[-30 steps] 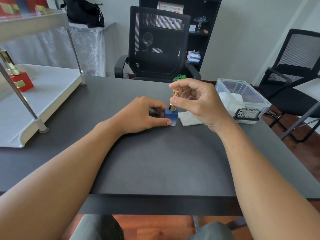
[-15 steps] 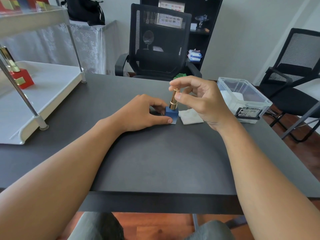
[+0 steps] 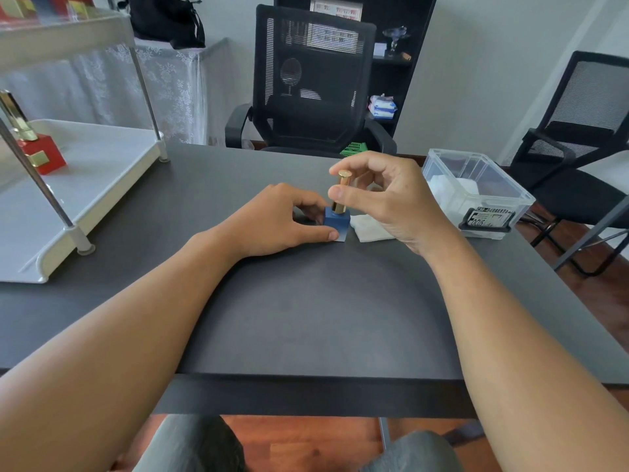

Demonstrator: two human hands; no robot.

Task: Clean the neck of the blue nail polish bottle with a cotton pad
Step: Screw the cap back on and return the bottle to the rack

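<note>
A small square blue nail polish bottle [image 3: 338,223] stands upright on the dark table [image 3: 306,318], near its middle. My left hand [image 3: 272,221] holds the bottle's base between thumb and fingers. A tall gold cap [image 3: 340,192] sits on the bottle's neck, and my right hand [image 3: 384,199] pinches this cap between thumb and forefinger. The neck is hidden under the cap. A white cotton pad [image 3: 369,229] lies flat on the table just right of the bottle, partly under my right hand.
A clear plastic box [image 3: 476,199] with more white pads stands at the right. A white two-tier rack [image 3: 85,185] with a red bottle [image 3: 41,155] fills the left. Black chairs stand beyond the table and to the right.
My right hand has brought the gold cap down onto the blue bottle. My left hand has stayed on the bottle's base.
</note>
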